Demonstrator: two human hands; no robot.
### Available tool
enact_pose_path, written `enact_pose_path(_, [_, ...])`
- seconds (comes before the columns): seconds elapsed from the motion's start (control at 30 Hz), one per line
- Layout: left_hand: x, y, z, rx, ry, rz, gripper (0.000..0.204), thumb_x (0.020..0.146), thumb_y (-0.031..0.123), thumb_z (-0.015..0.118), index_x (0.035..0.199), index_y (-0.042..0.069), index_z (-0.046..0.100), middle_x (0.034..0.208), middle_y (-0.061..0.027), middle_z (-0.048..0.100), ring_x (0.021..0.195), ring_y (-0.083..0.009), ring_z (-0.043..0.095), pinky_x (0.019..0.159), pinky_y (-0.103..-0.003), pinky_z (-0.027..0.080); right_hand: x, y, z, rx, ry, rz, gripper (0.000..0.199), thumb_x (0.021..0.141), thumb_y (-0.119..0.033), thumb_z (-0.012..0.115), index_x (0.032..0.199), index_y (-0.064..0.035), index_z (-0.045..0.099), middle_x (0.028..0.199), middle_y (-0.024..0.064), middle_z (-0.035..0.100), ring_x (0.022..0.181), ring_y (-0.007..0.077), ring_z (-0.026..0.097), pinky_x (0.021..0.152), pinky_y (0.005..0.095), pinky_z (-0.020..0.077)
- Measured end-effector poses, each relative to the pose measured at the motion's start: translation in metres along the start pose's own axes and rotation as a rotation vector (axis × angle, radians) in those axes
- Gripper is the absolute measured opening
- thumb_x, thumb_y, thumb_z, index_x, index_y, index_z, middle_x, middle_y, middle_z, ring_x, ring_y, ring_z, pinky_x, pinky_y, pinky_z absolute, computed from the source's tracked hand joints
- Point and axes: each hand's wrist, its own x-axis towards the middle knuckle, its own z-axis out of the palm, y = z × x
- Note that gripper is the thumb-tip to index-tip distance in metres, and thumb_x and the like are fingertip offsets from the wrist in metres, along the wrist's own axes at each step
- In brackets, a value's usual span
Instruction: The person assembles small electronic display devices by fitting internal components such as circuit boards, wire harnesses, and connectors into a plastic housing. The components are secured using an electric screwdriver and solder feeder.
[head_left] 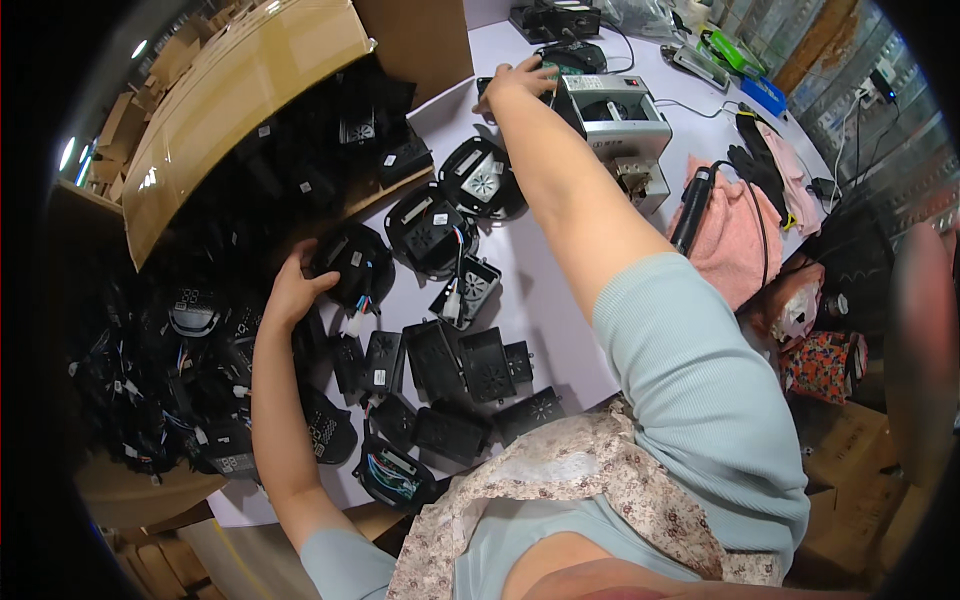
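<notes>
My left hand point(293, 287) is at the left side of the table, thumb and fingers closed on the edge of a round black plastic housing point(358, 268) with coloured wires and a white plug. Stretched to the far end, my right hand point(517, 84) has its fingers spread over dark parts, with a bit of green circuit board showing by the fingertips. What lies under that palm is hidden. Two more round black housings point(432, 230) sit between the hands. Nearer to me lie several small black rectangular boxes point(487, 364) and an open housing with wires point(393, 474).
An open cardboard box point(250, 95) full of black parts stands at the left, above a heap of wired black units point(190, 370). A silver machine point(618, 118) stands beyond my right arm. Further right are a pink cloth point(738, 245) and a black corded tool point(693, 210).
</notes>
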Motion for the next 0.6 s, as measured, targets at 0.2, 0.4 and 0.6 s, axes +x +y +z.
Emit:
enact_pose_path(0.2, [-0.01, 0.008, -0.006, -0.068, -0.039, -0.031, 0.072, 0.081, 0.013, 0.081, 0.144, -0.001, 0.05, 0.137, -0.0201, 0.061, 0.12, -0.0282, 0.063, 0.104, -0.037, 0.049, 0.017, -0.006, 0.029, -0.014, 0.077, -0.032, 0.063, 0.094, -0.038, 0.062, 0.152, -0.018, 0.046, 0.162, 0.025, 0.027, 0.144, 0.0615, 0.025, 0.102, 0.0775, 0.0353])
enact_pose_path(0.4, [-0.011, 0.02, -0.009, -0.094, -0.054, -0.074, 0.066, 0.084, 0.014, 0.08, 0.142, 0.001, 0.052, 0.132, -0.0187, 0.063, 0.115, -0.0276, 0.065, 0.101, -0.037, 0.05, 0.036, -0.012, 0.029, 0.076, 0.275, -0.042, 0.032, 0.099, -0.024, 0.058, 0.126, -0.0114, 0.071, 0.134, 0.0174, 0.063, 0.129, 0.0431, 0.056, 0.084, 0.059, 0.0575])
enact_pose_path(0.6, [-0.018, 0.008, -0.016, -0.041, -0.039, 0.008, 0.061, 0.085, 0.019, 0.079, 0.139, 0.001, 0.056, 0.133, -0.0164, 0.064, 0.122, -0.0263, 0.061, 0.104, -0.037, 0.048, 0.021, 0.0, 0.003, 0.123, 0.338, -0.306, 0.026, 0.093, -0.016, 0.062, 0.114, -0.0075, 0.075, 0.117, 0.0172, 0.074, 0.108, 0.0355, 0.071, 0.088, 0.0449, 0.0588])
